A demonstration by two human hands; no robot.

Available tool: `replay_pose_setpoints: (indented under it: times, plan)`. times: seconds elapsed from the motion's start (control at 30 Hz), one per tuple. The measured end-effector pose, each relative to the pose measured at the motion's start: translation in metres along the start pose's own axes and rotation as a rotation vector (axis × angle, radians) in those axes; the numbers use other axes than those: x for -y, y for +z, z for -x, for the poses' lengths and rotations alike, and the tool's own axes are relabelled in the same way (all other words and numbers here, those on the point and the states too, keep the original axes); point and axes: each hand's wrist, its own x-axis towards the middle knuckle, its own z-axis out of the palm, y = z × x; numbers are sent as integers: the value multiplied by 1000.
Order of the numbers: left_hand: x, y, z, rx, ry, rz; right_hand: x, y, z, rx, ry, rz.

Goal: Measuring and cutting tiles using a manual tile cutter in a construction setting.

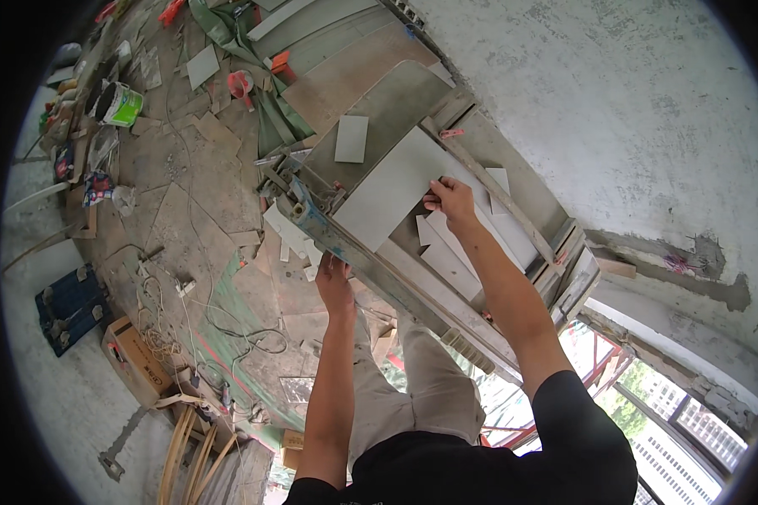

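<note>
Right hand (452, 200): fingers closed on the edge of the large pale tile.
Left hand (337, 290): at the frame's near rail; grip cannot be told.
Large pale tile (396, 181): lying across the long frame (425, 295).
Small tile (351, 139): beyond the large one, apart from both hands.

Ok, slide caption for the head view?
Right hand pinching a pale panel by its edge, left hand at the workbench rail, cluttered floor beyond.
</note>
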Motion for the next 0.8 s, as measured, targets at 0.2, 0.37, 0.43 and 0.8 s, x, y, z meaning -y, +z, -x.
replay_pose_setpoints:
  times: [0.2,0.37,0.43,0.8]
  plan:
    - [-3,0,1,64,19,-51,4,1,-4,-13,-18,-48]
    - [-3,0,-1,52,3,-64,7,-3,-1,-15,8,-31]
    - [-1,-1,-1,97,47,-77,5,-4,-2,-36,42,-1]
    - [5,1,0,187,-38,162,47,-20,94,36,-76,456]
